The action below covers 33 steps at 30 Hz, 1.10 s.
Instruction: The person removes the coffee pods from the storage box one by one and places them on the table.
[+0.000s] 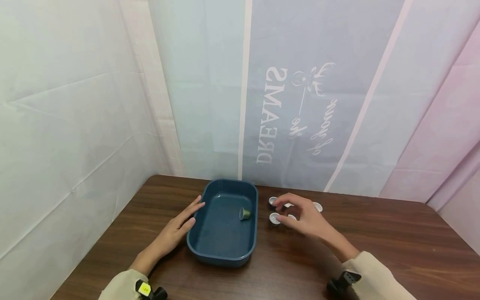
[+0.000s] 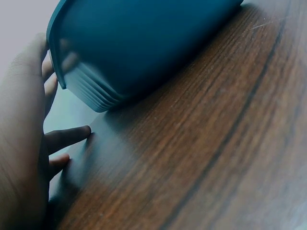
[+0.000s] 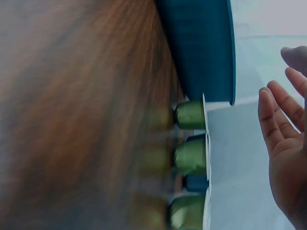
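A dark blue plastic tub (image 1: 210,243) stands on the wooden table, with one green capsule (image 1: 245,213) lying on its side inside. My left hand (image 1: 179,227) rests flat with straight fingers against the tub's left wall (image 2: 120,43). My right hand (image 1: 300,214) hovers with relaxed, spread fingers over several foil-topped capsules (image 1: 275,218) standing just right of the tub; it holds nothing. In the right wrist view green capsules (image 3: 191,155) and a blue one (image 3: 196,182) stand in a row beside the tub (image 3: 201,43), my fingers (image 3: 273,124) just above them.
The brown wooden table (image 1: 393,241) is bounded by pale curtain walls at the back and left. Another capsule (image 1: 318,206) stands behind my right hand. Bare tabletop stretches to the right and in front.
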### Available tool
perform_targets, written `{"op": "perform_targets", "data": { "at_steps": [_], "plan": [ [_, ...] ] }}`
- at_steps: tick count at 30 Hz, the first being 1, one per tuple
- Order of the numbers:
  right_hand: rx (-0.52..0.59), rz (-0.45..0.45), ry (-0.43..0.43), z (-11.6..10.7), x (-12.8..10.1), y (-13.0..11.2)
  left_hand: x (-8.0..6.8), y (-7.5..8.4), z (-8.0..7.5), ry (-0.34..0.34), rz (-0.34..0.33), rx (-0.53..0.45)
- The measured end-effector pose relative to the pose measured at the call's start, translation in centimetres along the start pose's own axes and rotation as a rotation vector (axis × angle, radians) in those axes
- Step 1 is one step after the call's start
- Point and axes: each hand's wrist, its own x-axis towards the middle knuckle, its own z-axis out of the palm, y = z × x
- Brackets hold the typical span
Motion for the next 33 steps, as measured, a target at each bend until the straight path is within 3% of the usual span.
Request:
{"op": "perform_targets", "data": {
  "at_steps": [5,11,18,28,33],
  "plan": [
    [-0.081,0.002,-0.112,0.8,2.2,0.2,0.1,0.6,-0.2,-0.003,0.01,-0.026],
    [-0.205,-0.136,-0.204,1.8,4.8,0.6,0.3,2.9,-0.7,-0.003,0.013,-0.046],
    [-0.306,-0.158,-0.312,2.9,6.5,0.8,0.0,1.7,-0.3,-0.002,-0.01,-0.016],
    [-0.461,-0.069,-0.505,3.8,9.1,0.4,0.1,3.3,-0.9,-0.002,-0.004,-0.024],
    [-0.464,-0.031,-0.616,3.9,10.3,0.4,0.2,3.4,-0.9,-0.02,-0.015,-0.021]
  ]
}}
